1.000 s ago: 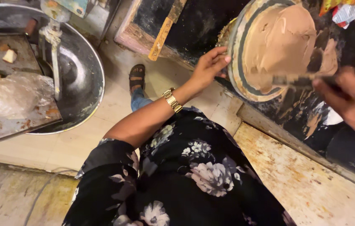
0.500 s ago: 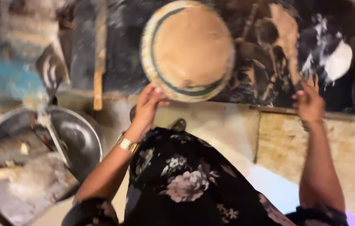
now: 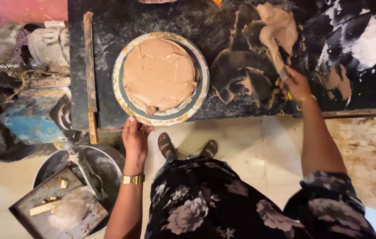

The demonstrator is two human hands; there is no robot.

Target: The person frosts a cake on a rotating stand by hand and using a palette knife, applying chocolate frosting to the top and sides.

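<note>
1. While the person stood at the dark stone slab (image 3: 152,17), a wooden stick (image 3: 90,66) lay along its left edge, and left of the slab sat a blue box (image 3: 33,119).
2. Below the slab's left corner, on the floor, a metal basin (image 3: 104,163) held a grimy flat tray (image 3: 59,208) with bits of wood.
3. On the slab's left part rested a round plate (image 3: 199,88), its top covered with a smoothed layer of brown clay (image 3: 159,73).
4. The left hand (image 3: 135,139), a gold watch (image 3: 132,179) on its wrist, was loosely open just below the slab's front edge, fingertips at the plate's rim, holding nothing.
5. Right of the plate, a lump of clay (image 3: 276,26) and smears lay on the slab.
6. The right hand (image 3: 296,84) was closed round a thin tool (image 3: 281,71), its tip in the clay lump.
7. At the slab's far right was a patch of white powder (image 3: 374,42).
</note>
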